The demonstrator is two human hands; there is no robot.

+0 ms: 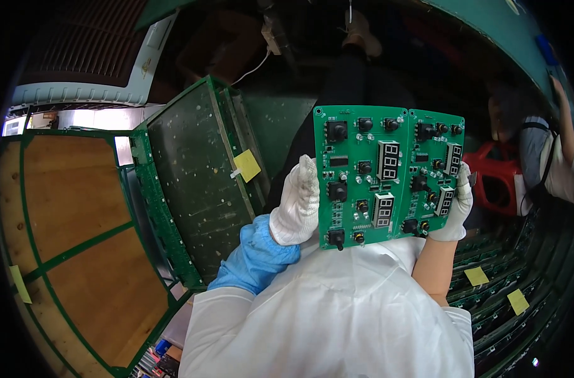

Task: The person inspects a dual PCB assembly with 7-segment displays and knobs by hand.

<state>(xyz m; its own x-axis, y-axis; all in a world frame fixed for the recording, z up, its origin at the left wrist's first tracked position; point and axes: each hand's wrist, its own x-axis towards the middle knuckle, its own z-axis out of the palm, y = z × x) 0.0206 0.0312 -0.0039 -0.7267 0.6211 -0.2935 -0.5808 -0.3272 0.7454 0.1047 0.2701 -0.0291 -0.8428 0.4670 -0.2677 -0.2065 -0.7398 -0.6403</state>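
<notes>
In front of my chest I hold a green circuit board panel [356, 179], its component side facing me. It is made of two like halves joined side by side, with white digit displays, black knobs or buttons and small clear LEDs. My left hand [297, 200], in a white knit glove with a blue sleeve cover at the wrist, grips the left edge. My right hand [458, 211], also in a white glove, is closed on the right edge. The fingertips behind the board are hidden.
A dark green metal rack [195, 183] with a yellow note [247, 166] stands at left, beside wooden panels [91, 195]. Slotted green racks [501, 271] lie at lower right. A red plastic stool [492, 179] is at right, near another person [554, 151].
</notes>
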